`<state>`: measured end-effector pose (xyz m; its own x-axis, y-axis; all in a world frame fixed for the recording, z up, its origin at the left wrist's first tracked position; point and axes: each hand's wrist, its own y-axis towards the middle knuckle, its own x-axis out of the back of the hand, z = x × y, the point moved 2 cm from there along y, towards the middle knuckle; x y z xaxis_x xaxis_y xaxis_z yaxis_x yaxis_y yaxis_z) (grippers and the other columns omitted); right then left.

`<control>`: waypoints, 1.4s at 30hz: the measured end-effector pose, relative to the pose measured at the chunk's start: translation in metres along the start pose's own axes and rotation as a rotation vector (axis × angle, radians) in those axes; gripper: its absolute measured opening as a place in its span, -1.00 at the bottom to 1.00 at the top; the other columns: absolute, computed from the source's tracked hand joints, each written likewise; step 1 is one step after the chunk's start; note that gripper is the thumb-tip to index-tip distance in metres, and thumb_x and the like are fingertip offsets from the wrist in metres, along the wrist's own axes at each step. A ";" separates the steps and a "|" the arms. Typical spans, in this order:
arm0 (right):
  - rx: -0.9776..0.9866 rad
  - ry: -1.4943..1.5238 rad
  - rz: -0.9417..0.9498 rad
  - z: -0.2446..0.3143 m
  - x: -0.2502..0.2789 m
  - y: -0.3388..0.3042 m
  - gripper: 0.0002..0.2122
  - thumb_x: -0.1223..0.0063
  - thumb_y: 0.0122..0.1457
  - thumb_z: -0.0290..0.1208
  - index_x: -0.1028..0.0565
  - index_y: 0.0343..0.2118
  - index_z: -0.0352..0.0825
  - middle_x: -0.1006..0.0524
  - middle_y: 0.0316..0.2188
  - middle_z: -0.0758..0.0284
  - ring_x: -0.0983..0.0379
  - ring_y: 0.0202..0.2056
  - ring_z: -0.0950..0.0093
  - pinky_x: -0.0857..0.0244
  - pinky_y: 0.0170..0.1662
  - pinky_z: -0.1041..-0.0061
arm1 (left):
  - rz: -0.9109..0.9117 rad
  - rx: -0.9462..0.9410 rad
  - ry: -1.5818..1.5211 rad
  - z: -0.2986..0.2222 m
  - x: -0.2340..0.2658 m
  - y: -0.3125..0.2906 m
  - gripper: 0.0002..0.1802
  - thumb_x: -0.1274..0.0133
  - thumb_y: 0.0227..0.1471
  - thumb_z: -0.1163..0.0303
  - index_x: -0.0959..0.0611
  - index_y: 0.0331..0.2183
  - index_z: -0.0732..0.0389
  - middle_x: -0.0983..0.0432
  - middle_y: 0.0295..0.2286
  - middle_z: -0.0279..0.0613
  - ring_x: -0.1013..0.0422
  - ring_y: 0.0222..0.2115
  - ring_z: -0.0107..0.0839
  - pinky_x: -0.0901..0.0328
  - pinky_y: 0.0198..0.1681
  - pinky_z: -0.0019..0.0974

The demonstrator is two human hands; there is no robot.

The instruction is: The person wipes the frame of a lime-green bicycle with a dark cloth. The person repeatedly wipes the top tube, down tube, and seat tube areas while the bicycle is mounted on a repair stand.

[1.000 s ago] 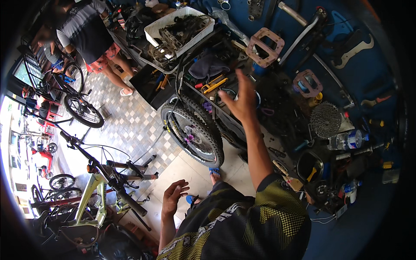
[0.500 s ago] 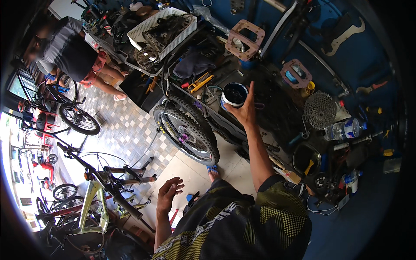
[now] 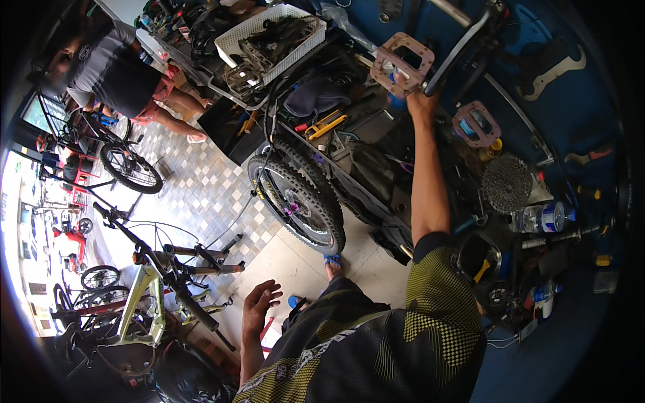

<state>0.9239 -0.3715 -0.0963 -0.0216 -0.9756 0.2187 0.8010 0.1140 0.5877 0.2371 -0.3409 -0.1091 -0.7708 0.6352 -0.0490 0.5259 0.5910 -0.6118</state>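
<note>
My right hand (image 3: pixel 422 106) reaches over the bench to the back, just behind a tan bicycle pedal (image 3: pixel 405 62) that hangs in front of it. The pedal hides most of the fingers, so what they hold, if anything, cannot be made out. Something pale shows through the pedal's opening, and a blue container (image 3: pixel 396 102) is partly visible beneath. My left hand (image 3: pixel 261 301) hangs low by my body, empty, its fingers loosely bent and apart. The bicycle wheel (image 3: pixel 295 201) with a knobbly tyre stands between my hands, against the bench edge.
A white basket (image 3: pixel 269 50) of metal parts sits at the far end of the bench, near yellow-handled cutters (image 3: pixel 326 125). To the right lie a cassette (image 3: pixel 507 183) and a plastic bottle (image 3: pixel 537 218). A green bicycle frame (image 3: pixel 144 302) stands left; a person (image 3: pixel 111 70) is beyond.
My right hand, which held a tub of dark paste over the bench, has moved farther away behind the pedal. The tub no longer shows plainly. The left hand barely moved.
</note>
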 end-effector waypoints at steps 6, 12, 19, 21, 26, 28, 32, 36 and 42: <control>0.039 -0.311 0.139 -0.096 -0.036 0.042 0.14 -0.61 -0.14 -0.07 -0.07 0.43 -0.42 -0.18 0.35 -0.15 -0.17 0.34 -0.05 -0.08 0.38 0.20 | -0.017 0.014 -0.009 0.002 0.001 -0.003 -0.39 -0.10 0.30 0.08 -0.51 0.18 0.33 -0.57 0.03 0.04 -0.55 -0.02 -0.21 -0.41 -0.02 -0.20; 0.088 -0.270 0.268 -0.113 -0.024 0.054 0.13 -0.58 -0.11 0.01 -0.10 0.40 -0.47 -0.19 0.34 -0.20 -0.18 0.33 -0.05 -0.11 0.36 0.15 | -0.011 0.029 -0.003 0.016 0.003 0.002 -0.38 -0.11 0.29 0.07 -0.52 0.18 0.33 -0.58 0.03 0.05 -0.54 -0.01 -0.21 -0.40 -0.01 -0.19; 0.114 -0.200 0.022 -0.010 0.019 -0.020 0.04 -0.47 0.02 0.00 -0.09 0.38 -0.56 -0.27 0.27 -0.21 -0.22 0.28 -0.09 -0.10 0.34 0.06 | 0.001 0.028 0.058 0.020 0.003 0.001 -0.38 -0.11 0.28 0.04 -0.52 0.17 0.32 -0.58 0.02 0.01 -0.55 -0.02 -0.21 -0.41 -0.01 -0.18; 0.106 -0.214 0.072 0.025 0.029 -0.054 -0.03 -0.43 0.06 -0.04 -0.13 0.37 -0.55 -0.32 0.22 -0.19 -0.26 0.24 -0.09 -0.12 0.32 0.05 | 0.009 0.027 0.064 0.019 0.003 0.005 -0.37 -0.11 0.28 0.04 -0.52 0.17 0.31 -0.58 0.02 0.01 -0.55 -0.02 -0.22 -0.41 0.00 -0.17; 0.179 -0.528 0.518 0.059 0.037 -0.165 -0.24 -0.27 0.15 0.13 -0.38 0.28 -0.33 -0.33 0.22 -0.07 -0.23 0.22 -0.08 -0.18 0.24 -0.04 | 0.033 0.028 0.112 0.014 0.000 0.008 -0.38 -0.11 0.29 0.04 -0.53 0.17 0.31 -0.58 0.02 0.00 -0.55 -0.02 -0.22 -0.40 0.00 -0.18; 0.253 -0.715 0.636 0.062 0.039 -0.200 -0.32 -0.19 0.20 0.15 -0.45 0.24 -0.27 -0.31 0.26 -0.04 -0.18 0.30 -0.02 -0.15 0.26 -0.06 | 0.036 0.028 0.116 0.016 -0.003 0.007 -0.38 -0.11 0.28 0.04 -0.53 0.17 0.31 -0.59 0.02 -0.01 -0.55 -0.02 -0.23 -0.40 0.00 -0.18; 0.294 -0.828 0.631 0.052 0.045 -0.221 -0.57 -0.13 0.31 -0.08 -0.55 0.16 -0.17 -0.38 0.25 0.06 -0.17 0.33 0.05 -0.14 0.30 -0.01 | 0.046 0.025 0.137 0.017 -0.002 0.007 -0.37 -0.12 0.28 0.02 -0.53 0.17 0.30 -0.59 0.01 -0.01 -0.55 -0.02 -0.23 -0.40 0.00 -0.18; 0.244 -0.605 0.368 0.058 0.047 -0.211 -0.71 -0.12 0.33 -0.35 -0.59 0.09 -0.18 -0.50 0.12 0.13 -0.30 0.25 0.11 -0.20 0.25 0.06 | 0.039 0.030 0.127 0.020 -0.001 0.003 -0.40 -0.13 0.28 0.08 -0.55 0.16 0.31 -0.59 0.02 -0.01 -0.55 -0.01 -0.20 -0.41 0.01 -0.17; 0.059 -0.079 0.248 0.120 0.051 -0.202 -0.77 -0.05 0.40 -0.39 -0.60 0.02 -0.32 -0.62 -0.20 0.11 -0.57 -0.13 0.09 -0.42 -0.09 0.23 | 0.056 0.028 0.150 0.029 -0.001 0.001 -0.39 -0.10 0.30 0.04 -0.54 0.16 0.32 -0.58 0.02 0.01 -0.54 0.00 -0.20 -0.41 0.02 -0.16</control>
<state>0.6896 -0.4217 -0.1104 0.1222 -0.8991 0.4204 0.7518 0.3604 0.5522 0.2281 -0.3558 -0.1321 -0.6768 0.7354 0.0334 0.5550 0.5397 -0.6330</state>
